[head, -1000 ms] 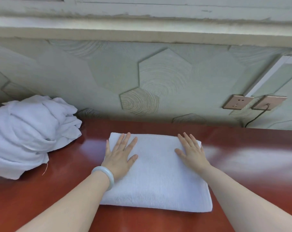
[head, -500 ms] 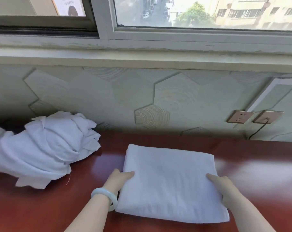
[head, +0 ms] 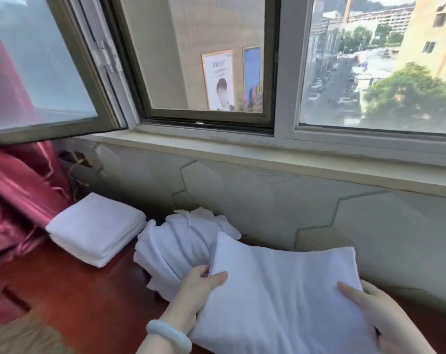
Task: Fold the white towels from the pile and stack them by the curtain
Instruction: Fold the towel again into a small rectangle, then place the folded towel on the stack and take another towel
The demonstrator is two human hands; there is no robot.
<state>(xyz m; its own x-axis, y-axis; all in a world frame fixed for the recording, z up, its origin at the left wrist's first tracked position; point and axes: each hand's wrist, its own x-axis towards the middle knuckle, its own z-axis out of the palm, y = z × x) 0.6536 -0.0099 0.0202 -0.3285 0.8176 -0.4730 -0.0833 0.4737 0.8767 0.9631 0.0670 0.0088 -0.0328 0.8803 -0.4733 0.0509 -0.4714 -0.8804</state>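
A folded white towel (head: pixel 280 292) is lifted off the red table, held between both hands. My left hand (head: pixel 193 290) grips its left edge, thumb on top. My right hand (head: pixel 370 310) grips its right edge, thumb lying across the top. Behind the left hand lies the crumpled pile of white towels (head: pixel 176 241). Further left, a stack of folded white towels (head: pixel 96 228) sits beside the red satin curtain (head: pixel 15 195).
The red wooden table (head: pixel 71 297) runs along a grey patterned wall (head: pixel 267 200) under a window sill (head: pixel 242 154). An open window pane (head: pixel 45 72) juts inward at upper left. Something brown and fuzzy (head: pixel 20 338) shows at bottom left.
Both hands went from pressing flat on the towel to gripping its sides and lifting it. The view swung up and left, bringing the curtain and the folded stack into sight.
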